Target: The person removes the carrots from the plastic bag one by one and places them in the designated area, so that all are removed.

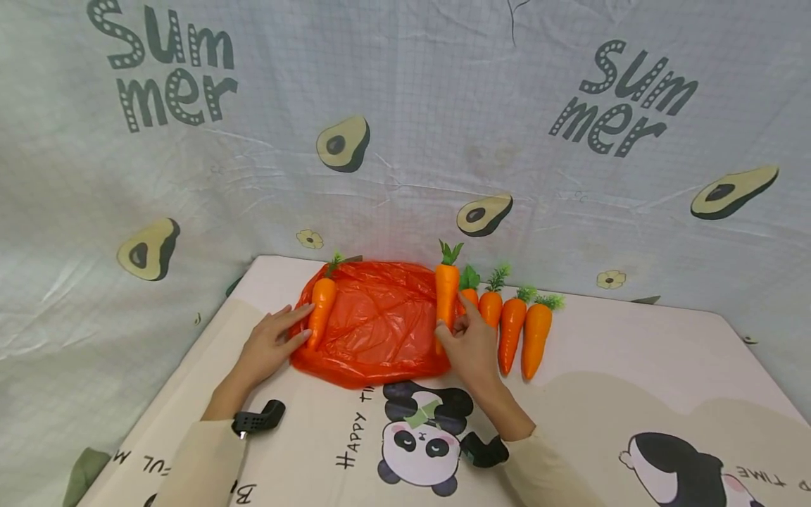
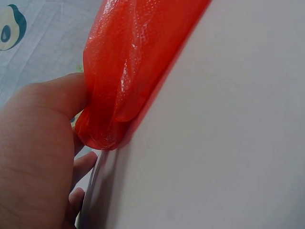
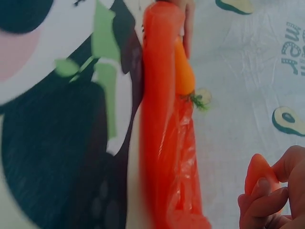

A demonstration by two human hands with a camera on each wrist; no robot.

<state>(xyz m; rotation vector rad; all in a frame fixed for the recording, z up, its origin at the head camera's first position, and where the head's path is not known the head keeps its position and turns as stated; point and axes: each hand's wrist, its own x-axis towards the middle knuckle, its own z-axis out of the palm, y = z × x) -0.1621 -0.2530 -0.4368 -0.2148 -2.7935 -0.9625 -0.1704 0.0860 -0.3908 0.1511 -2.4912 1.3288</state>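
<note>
A red plastic bag [image 1: 389, 317] lies spread with a rolled rim on the table. My left hand [image 1: 272, 345] holds its left rim, and in the left wrist view the rim [image 2: 107, 119] passes between thumb and fingers. Beside those fingertips, an orange carrot [image 1: 322, 313] with green leaves lies along the bag's left side. My right hand [image 1: 469, 345] pinches another carrot [image 1: 446, 285] over the bag's right side, leaves pointing away from me. In the right wrist view the tip of this held carrot [image 3: 259, 174] shows between the fingers; its rest is hidden.
Several carrots [image 1: 512, 327] lie in a row just right of the bag, leaves toward the back. A light tablecloth [image 1: 621, 352] with panda prints covers the table. Behind it hangs a pale curtain [image 1: 405, 183] printed with avocados.
</note>
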